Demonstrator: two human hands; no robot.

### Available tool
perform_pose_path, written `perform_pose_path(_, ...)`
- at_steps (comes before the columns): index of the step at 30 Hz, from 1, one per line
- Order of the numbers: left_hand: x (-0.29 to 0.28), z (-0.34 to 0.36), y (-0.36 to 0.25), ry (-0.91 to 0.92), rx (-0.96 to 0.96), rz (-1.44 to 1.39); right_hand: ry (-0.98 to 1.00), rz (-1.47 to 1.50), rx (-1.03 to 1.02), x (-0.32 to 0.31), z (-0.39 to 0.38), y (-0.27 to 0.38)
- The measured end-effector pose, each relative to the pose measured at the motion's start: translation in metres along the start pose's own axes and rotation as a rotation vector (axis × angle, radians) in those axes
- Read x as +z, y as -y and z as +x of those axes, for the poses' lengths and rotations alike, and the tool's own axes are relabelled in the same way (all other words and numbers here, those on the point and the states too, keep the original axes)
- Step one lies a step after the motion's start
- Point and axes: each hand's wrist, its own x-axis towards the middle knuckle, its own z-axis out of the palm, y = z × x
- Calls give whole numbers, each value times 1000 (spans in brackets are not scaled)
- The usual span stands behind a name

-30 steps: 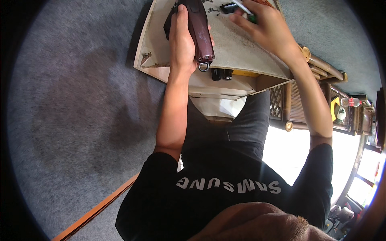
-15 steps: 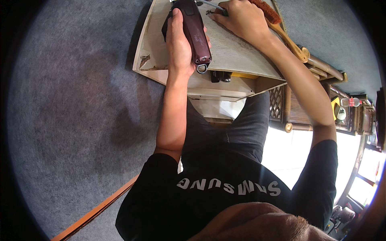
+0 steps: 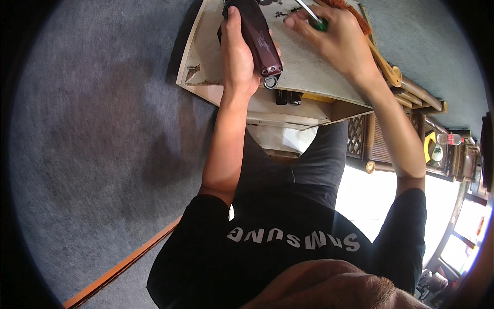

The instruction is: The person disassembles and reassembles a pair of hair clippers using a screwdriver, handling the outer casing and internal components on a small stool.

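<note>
My left hand (image 3: 239,67) is closed around a maroon hair clipper (image 3: 259,44), thumb along its side and a metal hanging loop at the end nearest me. The clipper's far end is cut off by the upper edge of the picture. To its right, my right hand (image 3: 346,45) grips a screwdriver (image 3: 319,23) by its green handle. Its metal shaft slants up and left, and the tip lies out of view. Both hands are over a pale wooden cabinet top (image 3: 303,69). Small dark bits (image 3: 288,12) lie on that top between the clipper and my right hand.
A brush with reddish-brown bristles (image 3: 361,23) and a wooden handle (image 3: 383,64) lies along the cabinet's right edge. Dark objects (image 3: 288,97) sit in the open compartment beneath the top. Bamboo furniture (image 3: 370,136) stands at the right, with a clear bottle (image 3: 449,139) on it.
My right hand has drawn nearer and to the right with the screwdriver, whose green handle now shows more. The clipper has shifted slightly right in the picture, along with the cabinet.
</note>
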Motion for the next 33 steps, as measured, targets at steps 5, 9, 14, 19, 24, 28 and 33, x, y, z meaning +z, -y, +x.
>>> perform_pose_path(5, -5, 4, 4, -46, 12, -41, -49, 309, 39, 8, -49, 23)
perform_pose_path(9, -3, 0, 3, -68, 30, 20, -185, 380, -5, 27, -58, 17)
perform_pose_path(14, 1, 6, 8, -197, 139, -40, -190, 207, -17, 27, -55, 22)
perform_pose_path(19, -4, 2, 5, -118, 107, 40, -162, 136, -29, 28, -57, 21)
perform_pose_path(24, -5, 9, 13, -201, 154, 54, -143, 195, -27, 26, -55, 21)
perform_pose_path(28, -2, 8, 13, -202, 154, 24, -37, 341, 20, 21, -54, 11)
perform_pose_path(33, -5, 2, 6, -95, 139, 59, 36, 426, 93, 17, -53, 13)
